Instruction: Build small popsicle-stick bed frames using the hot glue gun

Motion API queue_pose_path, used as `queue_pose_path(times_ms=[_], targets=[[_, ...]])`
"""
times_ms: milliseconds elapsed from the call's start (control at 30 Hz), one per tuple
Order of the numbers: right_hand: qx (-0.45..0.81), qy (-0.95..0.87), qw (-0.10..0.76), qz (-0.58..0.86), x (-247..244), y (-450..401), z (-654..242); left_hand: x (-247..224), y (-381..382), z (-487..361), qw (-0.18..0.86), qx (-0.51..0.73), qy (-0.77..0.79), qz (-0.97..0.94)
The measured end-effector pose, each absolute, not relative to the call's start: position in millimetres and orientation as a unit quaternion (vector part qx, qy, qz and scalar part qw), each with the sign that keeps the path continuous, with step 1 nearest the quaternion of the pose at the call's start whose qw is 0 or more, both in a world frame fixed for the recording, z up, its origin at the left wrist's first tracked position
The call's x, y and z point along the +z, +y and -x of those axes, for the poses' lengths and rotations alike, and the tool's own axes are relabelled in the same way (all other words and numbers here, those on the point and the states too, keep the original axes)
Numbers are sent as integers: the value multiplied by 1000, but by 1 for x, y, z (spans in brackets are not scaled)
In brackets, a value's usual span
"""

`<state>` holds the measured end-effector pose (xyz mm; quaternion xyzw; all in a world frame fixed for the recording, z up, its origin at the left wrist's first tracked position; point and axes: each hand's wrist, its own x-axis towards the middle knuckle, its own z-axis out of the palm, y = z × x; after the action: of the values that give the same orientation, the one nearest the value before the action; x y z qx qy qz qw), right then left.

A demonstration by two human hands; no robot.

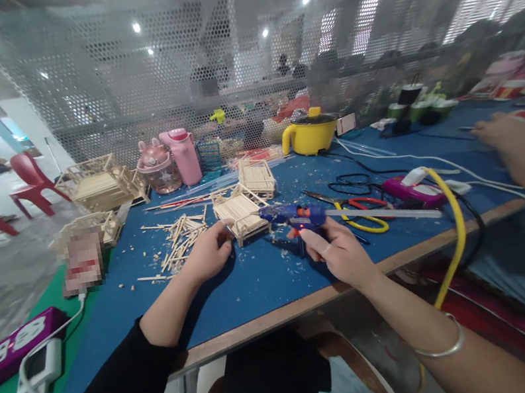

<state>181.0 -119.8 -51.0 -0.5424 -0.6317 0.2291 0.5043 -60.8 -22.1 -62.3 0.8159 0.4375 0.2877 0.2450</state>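
Observation:
My right hand [339,250] is wrapped around the grip of a blue glue gun [298,215]. A long clear glue stick [380,211] juts out of the gun's back end. The gun's nozzle points left, at the right side of a small model made of wooden sticks [240,212], which lies on the blue table. At the model's front left corner, my left hand [209,254] grips its edge between bent fingers and thumb. A pile of loose wooden sticks [183,236] lies just left of that hand.
Red-handled scissors [369,202] and yellow-handled pliers [365,226] lie right of the gun. Beyond are a purple power strip [413,193], cables and a yellow pot [313,134]. Pink jug [184,159] and finished stick models [102,183] stand at back left. A co-worker's hand [507,128] is at far right.

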Motion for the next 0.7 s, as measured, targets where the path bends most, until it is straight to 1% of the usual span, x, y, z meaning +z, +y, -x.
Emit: queue_pose_path(times_ms=[133, 200, 267, 333, 400, 467, 600, 700], targets=[[226, -607, 560, 516, -39, -101, -196, -61, -26, 60, 261, 283, 428, -818], [214, -606, 555, 528, -29, -79, -208, -60, -29, 59, 269, 277, 417, -823], [183, -623, 513, 561, -18, -48, -221, -59, -32, 56, 269, 274, 416, -824], [106, -666, 435, 597, -9, -15, -231, -58, -34, 53, 267, 274, 429, -818], [20, -714, 339, 612, -2, 17, -236, -59, -34, 51, 270, 282, 443, -807], [-23, -745, 274, 608, 0, 45, -234, -60, -32, 50, 278, 293, 448, -797], [-55, -777, 219, 588, -4, 85, -220, -64, -28, 50, 294, 306, 451, -785], [-64, -797, 190, 570, -5, 94, -209, -66, -27, 51, 295, 307, 453, -783]])
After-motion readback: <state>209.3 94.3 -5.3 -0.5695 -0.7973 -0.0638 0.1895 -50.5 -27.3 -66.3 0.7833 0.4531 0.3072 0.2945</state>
